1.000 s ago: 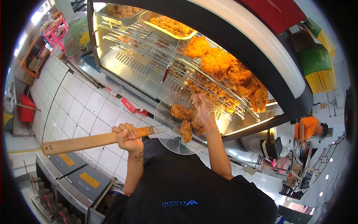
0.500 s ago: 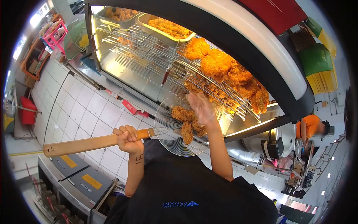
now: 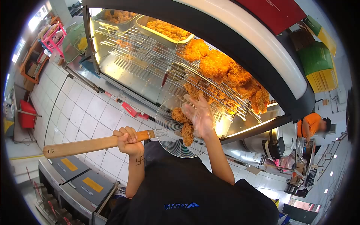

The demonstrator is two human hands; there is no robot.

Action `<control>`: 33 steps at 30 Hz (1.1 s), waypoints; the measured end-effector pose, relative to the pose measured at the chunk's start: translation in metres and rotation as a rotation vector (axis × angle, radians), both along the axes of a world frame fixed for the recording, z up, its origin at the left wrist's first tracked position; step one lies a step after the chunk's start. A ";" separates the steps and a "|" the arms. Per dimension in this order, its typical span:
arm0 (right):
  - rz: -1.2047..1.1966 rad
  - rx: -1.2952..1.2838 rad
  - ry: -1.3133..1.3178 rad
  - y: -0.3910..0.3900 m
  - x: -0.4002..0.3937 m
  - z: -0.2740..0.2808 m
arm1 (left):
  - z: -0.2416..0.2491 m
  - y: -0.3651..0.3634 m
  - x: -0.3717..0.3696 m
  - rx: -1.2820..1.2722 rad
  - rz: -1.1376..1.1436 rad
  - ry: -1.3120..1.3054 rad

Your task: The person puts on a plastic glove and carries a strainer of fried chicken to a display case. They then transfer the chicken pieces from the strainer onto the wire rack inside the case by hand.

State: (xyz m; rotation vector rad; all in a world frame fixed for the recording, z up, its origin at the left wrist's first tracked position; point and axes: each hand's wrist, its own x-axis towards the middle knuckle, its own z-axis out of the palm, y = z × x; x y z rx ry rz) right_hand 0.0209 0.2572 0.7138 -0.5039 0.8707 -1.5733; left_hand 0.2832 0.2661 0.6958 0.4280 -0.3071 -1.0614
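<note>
My left hand (image 3: 130,139) is wrapped round the wooden handle (image 3: 84,145) of a wire-mesh skimmer, holding it level in front of me. In its round mesh basket (image 3: 168,140) lie a few pieces of brown fried chicken (image 3: 187,133). My right hand (image 3: 200,117), in a clear plastic glove, is over the right part of the basket with its fingers apart. It partly covers the chicken there, and I see nothing held in it. Just beyond is the lit display cabinet (image 3: 125,88), with more fried chicken (image 3: 215,66) on its wire rack (image 3: 140,62).
Metal trays of small fried pieces (image 3: 168,30) stand at the back of the rack. The cabinet's dark frame (image 3: 258,48) curves overhead. Grey lidded units (image 3: 88,187) stand at lower left. A person in an orange top (image 3: 309,125) is far off at right.
My right hand has shifted slightly left and turned, its fingers now spread, covering chicken at the basket's right side. My left hand keeps its hold on the handle.
</note>
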 end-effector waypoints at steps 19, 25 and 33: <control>0.267 -0.287 2.536 -0.052 -0.011 0.010 | -0.006 0.004 0.002 -0.019 0.001 0.017; -0.036 -0.639 2.280 -0.044 -0.042 -0.014 | -0.008 0.007 0.004 -0.033 -0.020 0.023; -0.213 -0.102 2.573 -0.033 0.009 0.015 | -0.008 0.005 0.002 -0.037 -0.019 0.039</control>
